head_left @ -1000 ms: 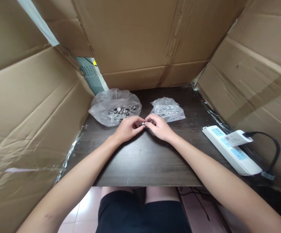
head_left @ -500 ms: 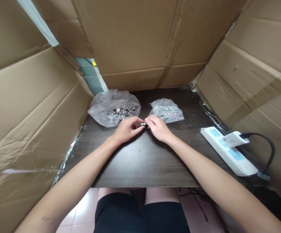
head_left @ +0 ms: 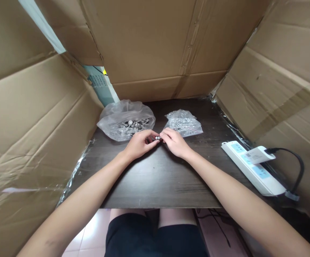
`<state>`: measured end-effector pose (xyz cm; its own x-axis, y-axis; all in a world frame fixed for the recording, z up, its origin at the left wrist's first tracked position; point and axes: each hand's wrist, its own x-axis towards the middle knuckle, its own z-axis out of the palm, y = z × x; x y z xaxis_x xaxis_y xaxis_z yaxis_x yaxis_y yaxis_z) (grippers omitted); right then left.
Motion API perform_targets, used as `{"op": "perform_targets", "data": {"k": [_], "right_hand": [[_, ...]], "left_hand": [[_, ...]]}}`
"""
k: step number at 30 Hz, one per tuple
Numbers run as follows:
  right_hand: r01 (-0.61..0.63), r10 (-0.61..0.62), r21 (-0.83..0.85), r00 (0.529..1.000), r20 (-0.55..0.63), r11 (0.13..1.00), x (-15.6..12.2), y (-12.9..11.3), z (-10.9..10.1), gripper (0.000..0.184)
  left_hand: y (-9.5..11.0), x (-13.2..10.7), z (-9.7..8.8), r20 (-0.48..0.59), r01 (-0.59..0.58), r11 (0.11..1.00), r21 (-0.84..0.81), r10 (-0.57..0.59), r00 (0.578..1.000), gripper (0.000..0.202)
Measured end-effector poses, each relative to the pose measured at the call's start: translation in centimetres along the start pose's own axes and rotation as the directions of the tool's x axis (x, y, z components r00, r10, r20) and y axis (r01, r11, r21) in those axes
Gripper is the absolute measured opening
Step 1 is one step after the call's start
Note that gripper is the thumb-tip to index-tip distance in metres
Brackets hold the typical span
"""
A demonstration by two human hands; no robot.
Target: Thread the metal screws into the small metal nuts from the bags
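Note:
Above the dark table, my left hand (head_left: 141,143) and my right hand (head_left: 175,141) meet with fingertips nearly together. Between them shows a small shiny metal screw (head_left: 158,137), its exact shape too small to make out. The thumb and fingers of my left hand close on one end, while my right hand pinches the other, its fingertips partly hiding the piece. Just behind my left hand lies an open clear plastic bag (head_left: 112,123) holding several metal screws (head_left: 135,124). A smaller clear bag (head_left: 183,123) with small shiny pieces inside rests behind my right hand.
Cardboard walls (head_left: 155,46) enclose the dark wooden table (head_left: 155,178) at the back and both sides. On the right lies a white power strip (head_left: 253,171) with a plugged-in white adapter (head_left: 260,154) and black cable (head_left: 300,164). The table's front edge is above my lap.
Both hands stay in nearly the same place, still on the small metal screw. The metal piece appears slightly turned between the fingertips. The camera view has shifted very slightly.

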<state>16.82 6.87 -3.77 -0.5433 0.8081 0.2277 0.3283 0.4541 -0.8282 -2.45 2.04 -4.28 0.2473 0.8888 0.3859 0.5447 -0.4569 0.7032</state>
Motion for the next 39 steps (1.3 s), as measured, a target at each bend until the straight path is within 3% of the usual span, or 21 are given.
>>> {"op": "perform_targets", "data": {"k": [6, 14, 22, 30, 39], "right_hand": [[0.009, -0.009, 0.002, 1.000, 0.007, 1.000, -0.06, 0.23, 0.17, 0.010], [0.037, -0.037, -0.029, 0.999, 0.020, 0.999, 0.08, 0.52, 0.25, 0.031], [0.012, -0.012, -0.022, 1.000, 0.018, 1.000, 0.01, 0.41, 0.07, 0.015], [0.044, -0.042, -0.049, 0.998, 0.041, 0.998, -0.02, 0.37, 0.12, 0.030], [0.025, -0.024, -0.031, 1.000, 0.014, 0.999, -0.14, 0.12, 0.18, 0.019]], "left_hand": [[0.00, -0.05, -0.02, 0.001, -0.003, 1.000, -0.003, 0.003, 1.000, 0.014], [-0.15, -0.05, -0.01, 0.006, -0.002, 1.000, -0.004, 0.002, 1.000, 0.015], [0.17, 0.00, -0.10, 0.019, 0.018, 1.000, -0.006, -0.018, 1.000, 0.018], [0.03, 0.02, -0.02, 0.013, 0.016, 1.000, 0.013, -0.016, 1.000, 0.015], [0.01, -0.01, -0.10, 0.017, 0.004, 1.000, 0.004, -0.004, 1.000, 0.014]]}}
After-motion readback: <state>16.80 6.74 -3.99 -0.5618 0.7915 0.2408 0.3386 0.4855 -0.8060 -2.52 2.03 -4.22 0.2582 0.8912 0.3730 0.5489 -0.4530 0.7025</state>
